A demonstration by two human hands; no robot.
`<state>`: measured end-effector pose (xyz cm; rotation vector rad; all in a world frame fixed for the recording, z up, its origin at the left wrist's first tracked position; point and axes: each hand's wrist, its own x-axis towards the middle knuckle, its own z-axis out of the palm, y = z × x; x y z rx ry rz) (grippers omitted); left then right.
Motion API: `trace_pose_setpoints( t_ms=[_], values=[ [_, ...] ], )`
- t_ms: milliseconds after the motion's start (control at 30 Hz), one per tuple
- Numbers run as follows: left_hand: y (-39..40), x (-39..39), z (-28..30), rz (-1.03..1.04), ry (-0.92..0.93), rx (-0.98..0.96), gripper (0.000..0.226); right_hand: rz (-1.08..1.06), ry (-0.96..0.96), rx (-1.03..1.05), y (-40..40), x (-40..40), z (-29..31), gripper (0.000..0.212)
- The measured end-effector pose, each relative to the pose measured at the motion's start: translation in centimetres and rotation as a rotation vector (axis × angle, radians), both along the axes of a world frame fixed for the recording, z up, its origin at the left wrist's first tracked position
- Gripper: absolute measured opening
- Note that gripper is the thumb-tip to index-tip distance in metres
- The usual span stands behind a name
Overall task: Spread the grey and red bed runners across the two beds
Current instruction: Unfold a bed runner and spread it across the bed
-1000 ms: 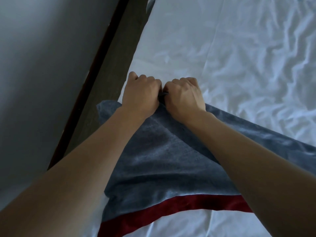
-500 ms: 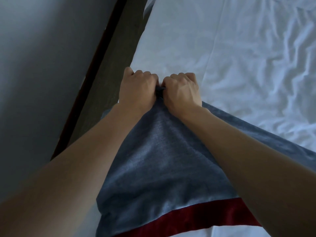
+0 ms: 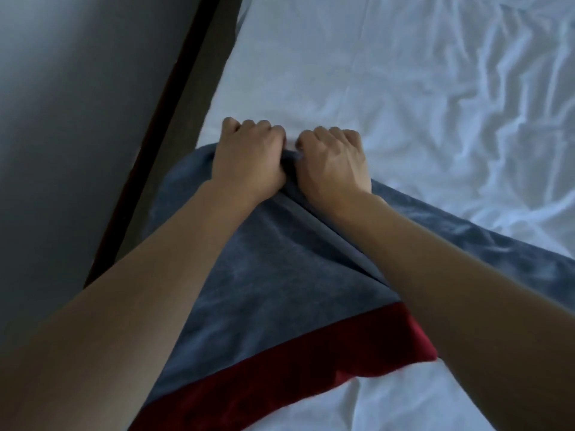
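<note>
At the bed's left edge, a grey plush fabric bed runner with a red satin border lies bunched on the wrinkled white bed sheet. Left hand and right hand, fists side by side, grip its far edge. Spreading appears barely under way; a second bed is not visible.

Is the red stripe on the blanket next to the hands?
No, the red stripe runs along the near edge of the grey runner, while both hands grip its far edge.

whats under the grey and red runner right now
The runner lies on the white bed sheet, bare around it. Both hands, left and right, grip its far edge. Beneath the cloth nothing shows.
</note>
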<state>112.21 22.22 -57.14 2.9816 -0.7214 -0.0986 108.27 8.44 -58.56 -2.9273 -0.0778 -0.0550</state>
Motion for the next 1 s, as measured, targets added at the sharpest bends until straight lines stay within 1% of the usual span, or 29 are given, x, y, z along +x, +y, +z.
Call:
trace_pose_setpoints(
  t_ms=[267, 400, 533, 633, 733, 867, 1000],
  values=[
    [-17.6, -9.0, 0.2, -0.227, 0.067, -0.026, 0.015, -0.218, 0.143, -0.064, -18.9, -13.8, 1.3, 0.020],
    [-25.2, -13.7, -0.1, -0.301, 0.106, 0.002, 0.015, -0.292, 0.185, -0.076, -27.0, -20.7, 1.3, 0.021],
    [-31.1, -17.5, -0.7, -0.337, 0.134, 0.041, 0.012, -0.358, 0.204, -0.054, -33.8, -25.3, 1.2, 0.021],
    [-34.7, -19.1, -1.0, -0.319, 0.118, 0.031, 0.010, -0.371, 0.164, -0.035, -37.8, -27.1, 1.3, 0.015],
    [-37.3, -18.9, -0.9, -0.250, 0.062, 0.034, 0.012, -0.366, 0.105, -0.023, -40.7, -27.0, 1.3, 0.013],
    [-39.4, -16.7, -0.9, -0.184, 0.013, 0.042, 0.014, -0.345, 0.052, -0.026, -43.1, -23.9, 0.7, 0.015],
    [-40.9, -14.8, -1.3, -0.184, 0.014, 0.015, 0.017, -0.352, 0.047, -0.045, -44.3, -21.4, -0.7, 0.017]
  ],
)
